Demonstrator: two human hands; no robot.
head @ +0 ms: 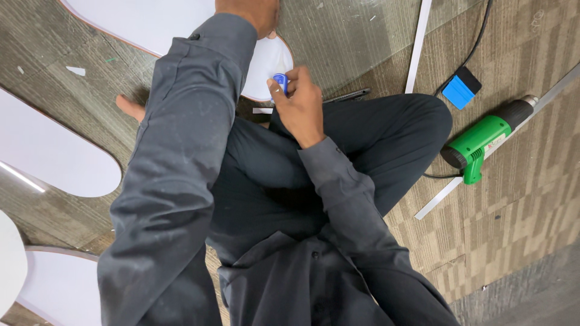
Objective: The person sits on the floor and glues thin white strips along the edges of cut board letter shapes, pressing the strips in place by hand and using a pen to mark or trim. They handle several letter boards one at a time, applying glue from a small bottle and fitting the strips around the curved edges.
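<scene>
Gripping a small blue tool (279,82), the right hand (300,105) works at the white panel's edge (266,60); the left hand (251,12), mostly cropped, rests above, grip unclear.

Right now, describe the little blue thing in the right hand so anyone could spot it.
Start at the white rounded panel on the floor. Just below its edge the right hand pinches a small blue tool, far smaller than the blue squeegee lying near the green heat gun.
</scene>
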